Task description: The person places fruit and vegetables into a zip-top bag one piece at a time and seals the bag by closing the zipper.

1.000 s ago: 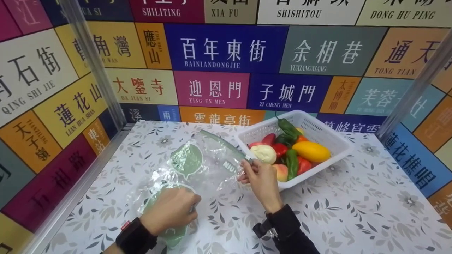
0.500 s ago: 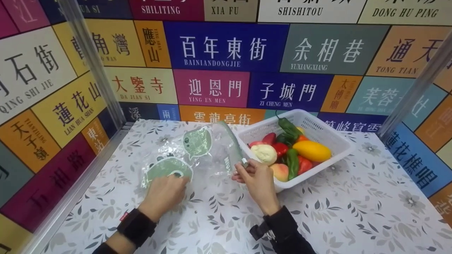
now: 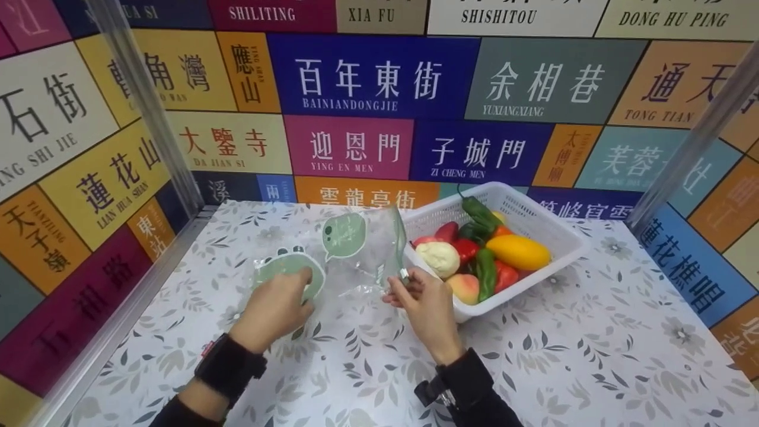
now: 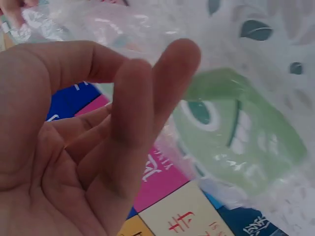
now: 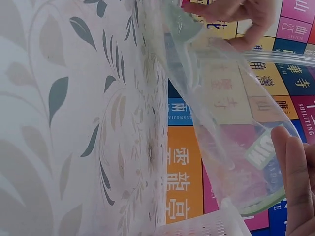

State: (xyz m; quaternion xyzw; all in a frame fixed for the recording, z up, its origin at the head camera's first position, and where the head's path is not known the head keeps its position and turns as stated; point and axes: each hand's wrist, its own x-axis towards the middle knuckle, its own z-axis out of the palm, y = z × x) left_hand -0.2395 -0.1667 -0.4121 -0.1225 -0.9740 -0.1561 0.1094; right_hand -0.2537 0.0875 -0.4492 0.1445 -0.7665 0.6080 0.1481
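The leaf-patterned tabletop [image 3: 569, 367] spread beneath all the fingers. The white basket [image 3: 536, 279], holding fruit and vegetables [image 3: 486, 273], stood just right of the right fingers. Between the two sets of fingers, reaching beyond them, lay the clear bag [image 3: 347, 236]; over the last second it had been drawn straighter and its green strip [image 3: 401, 240] had swung round alongside the basket, which seemed to leave smoother plastic to handle. The right hand [image 3: 428, 307] pinched the strip's near end, fingers nearly together. The left hand [image 3: 276, 305] had shifted forward, its fingers bent over the bag; whether they gripped it, I could not tell. A white slider [image 3: 404, 273] sat at the right fingertips.
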